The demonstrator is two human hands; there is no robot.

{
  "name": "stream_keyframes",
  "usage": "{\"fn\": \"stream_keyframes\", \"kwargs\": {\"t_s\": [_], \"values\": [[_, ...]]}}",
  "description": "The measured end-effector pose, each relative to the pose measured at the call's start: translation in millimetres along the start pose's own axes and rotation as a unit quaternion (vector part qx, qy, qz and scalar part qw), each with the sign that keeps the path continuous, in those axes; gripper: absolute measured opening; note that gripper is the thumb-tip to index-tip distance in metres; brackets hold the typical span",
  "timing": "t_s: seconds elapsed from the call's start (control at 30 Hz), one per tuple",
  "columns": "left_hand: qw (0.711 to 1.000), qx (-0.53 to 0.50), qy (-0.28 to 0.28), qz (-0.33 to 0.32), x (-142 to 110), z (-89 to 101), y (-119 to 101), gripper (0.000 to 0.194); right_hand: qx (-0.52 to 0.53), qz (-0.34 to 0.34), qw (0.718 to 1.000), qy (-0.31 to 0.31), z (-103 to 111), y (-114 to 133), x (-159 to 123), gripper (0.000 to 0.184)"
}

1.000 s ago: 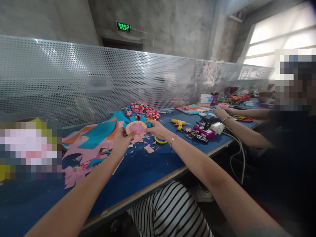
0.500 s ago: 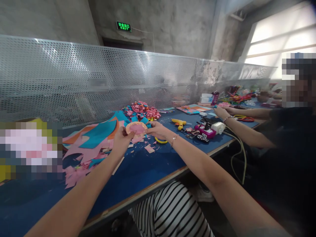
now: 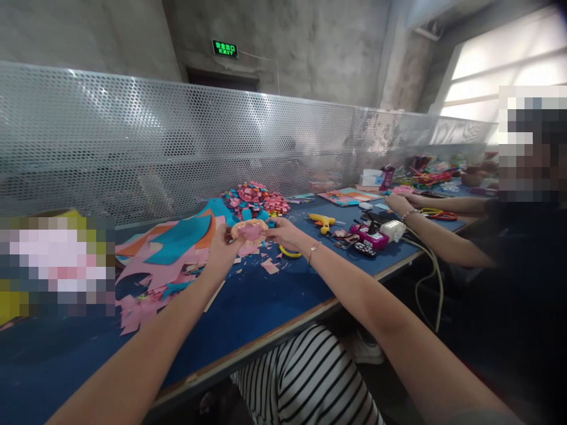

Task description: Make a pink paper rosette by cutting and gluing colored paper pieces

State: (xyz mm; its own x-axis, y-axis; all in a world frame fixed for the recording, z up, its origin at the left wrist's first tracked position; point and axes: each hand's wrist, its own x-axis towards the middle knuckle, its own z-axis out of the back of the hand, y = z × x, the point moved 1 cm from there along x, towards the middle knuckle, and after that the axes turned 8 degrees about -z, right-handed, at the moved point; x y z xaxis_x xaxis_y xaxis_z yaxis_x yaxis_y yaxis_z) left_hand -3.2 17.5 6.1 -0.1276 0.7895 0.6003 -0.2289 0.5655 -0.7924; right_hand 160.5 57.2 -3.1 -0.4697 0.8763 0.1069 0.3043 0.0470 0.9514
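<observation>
Just left of the frame's centre, 2 bare hands hold up 1 round, pink-faced piece with a pale orange scalloped rim (image 3: 250, 229) above the table; the left hand (image 3: 225, 241) grips its left edge, the thumb laid over the pink face at the lower left; the right hand (image 3: 283, 232), with a thin bracelet (image 3: 315, 248) at its wrist, pinches the right edge between thumb and fingers; bits of blue sheet show close behind that right edge, and I can't tell whether the fingers touch them.

Left of the hands, flat blue, orange and pink craft sheets (image 3: 179, 241) lie overlapping on the dark blue tabletop (image 3: 252, 301); behind the round piece rises a heap of small pink, blue and orange cut pieces (image 3: 254, 195); pale pink scraps (image 3: 271, 267) are strewn below the right hand, just beside a yellow curved handle (image 3: 290, 252).

Right of centre lie a yellow glue gun (image 3: 323, 222) and a glossy magenta box (image 3: 371, 236), with a white power block (image 3: 391, 231) just beside it; at the right edge sits a co-worker in dark clothing (image 3: 527, 283), both arms stretched over the table; a grey perforated metal screen (image 3: 133, 147) runs across behind everything, below a green lit exit sign (image 3: 225, 49).
</observation>
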Motion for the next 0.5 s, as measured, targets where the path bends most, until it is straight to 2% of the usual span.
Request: {"fn": "stream_keyframes", "kwargs": {"t_s": [0.1,0.3,0.5], "values": [[1.000,-0.003,0.022,-0.017,1.0,0.4,1.7,0.027,0.001,-0.003,1.000,0.004,-0.5,0.4,-1.5,0.030],[0.999,0.020,-0.002,-0.025,1.3,3.5,5.9,0.025,-0.009,-0.019,0.999,0.026,-3.1,1.6,-6.6,0.030],[0.998,0.054,-0.001,-0.035,0.3,3.1,1.9,0.023,0.000,-0.023,0.999,0.026,-2.8,2.9,-8.2,0.031]]}}
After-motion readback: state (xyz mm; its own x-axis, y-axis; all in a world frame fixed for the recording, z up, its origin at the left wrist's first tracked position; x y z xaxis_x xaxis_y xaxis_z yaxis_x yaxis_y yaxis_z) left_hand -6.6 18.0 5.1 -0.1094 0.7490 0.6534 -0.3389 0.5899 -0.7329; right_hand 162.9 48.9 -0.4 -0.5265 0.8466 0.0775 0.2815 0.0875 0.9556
